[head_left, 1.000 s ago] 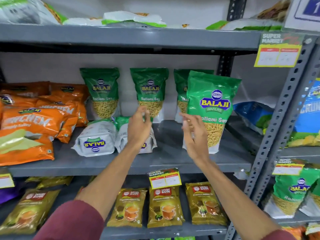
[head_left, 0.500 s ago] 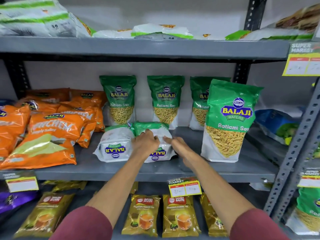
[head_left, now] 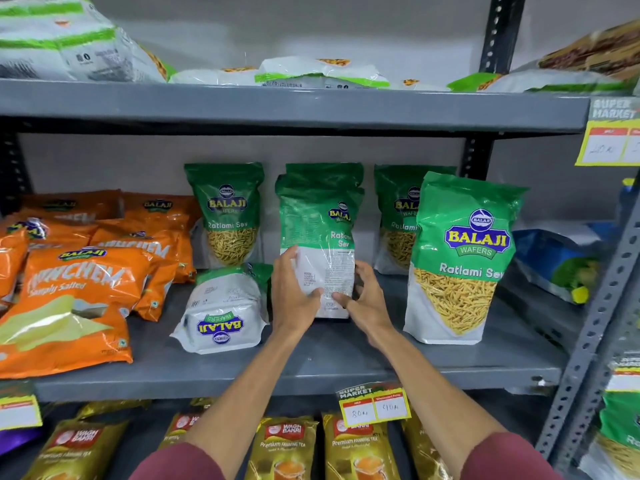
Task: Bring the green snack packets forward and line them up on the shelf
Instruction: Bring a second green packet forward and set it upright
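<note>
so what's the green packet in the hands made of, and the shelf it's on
Green packet: looks like thin glossy plastic film, going by its crinkles and light glare.
Shelf: seems to be grey painted metal with a matte finish; the perforated upright suggests a steel rack.

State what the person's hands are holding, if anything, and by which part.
Both hands, left hand and right hand, hold one green snack packet upright by its white lower end, one on each side.
</note>
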A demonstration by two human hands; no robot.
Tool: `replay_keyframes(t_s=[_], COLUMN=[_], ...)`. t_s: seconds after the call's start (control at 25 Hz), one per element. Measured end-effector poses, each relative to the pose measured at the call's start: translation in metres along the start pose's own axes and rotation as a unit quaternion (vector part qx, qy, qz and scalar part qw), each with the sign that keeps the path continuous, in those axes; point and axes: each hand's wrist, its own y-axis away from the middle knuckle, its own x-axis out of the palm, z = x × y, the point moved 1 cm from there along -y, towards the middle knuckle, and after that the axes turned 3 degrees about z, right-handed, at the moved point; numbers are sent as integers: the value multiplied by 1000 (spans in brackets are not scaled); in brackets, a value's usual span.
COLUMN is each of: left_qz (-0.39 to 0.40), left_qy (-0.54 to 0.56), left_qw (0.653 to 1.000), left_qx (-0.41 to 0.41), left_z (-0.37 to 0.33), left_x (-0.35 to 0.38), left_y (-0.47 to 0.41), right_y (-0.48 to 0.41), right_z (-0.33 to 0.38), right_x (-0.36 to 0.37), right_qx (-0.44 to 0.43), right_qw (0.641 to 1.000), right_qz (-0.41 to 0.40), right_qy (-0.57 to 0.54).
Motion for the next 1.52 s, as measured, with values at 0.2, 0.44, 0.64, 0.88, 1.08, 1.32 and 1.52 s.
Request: replay_keyframes(t_s=[0.2, 0.44, 0.64, 0.88, 1.08, 1.32, 1.52], left_qz=[29, 32, 20, 19, 86, -28, -92], left_qy=[-10, -21, -46, 90, 163, 152, 226], left_qw=[999, 998, 998, 995, 971, 956, 923], left_qx=[37, 58, 37, -36, -151, -250, -299], left_z=[17, 32, 20, 12, 23, 29, 39], left_x=[23, 33, 29, 18, 9, 14, 21], left_y=[-20, -20, -10, -10, -28, -47, -55], right_y=[-22, -32, -29, 1, 29, 2, -33], right_z=[-9, -24, -22, -1, 10, 14, -9], right_x=[-2, -2, -3, 13, 48, 20, -5], right_qx=[-17, -26, 10, -70, -128, -154, 85], right_qw=[998, 997, 998, 988, 977, 979, 996], right_qz=[-33, -42, -59, -59, 99, -105, -18], right_qy=[44, 53, 33, 126, 139, 78, 24])
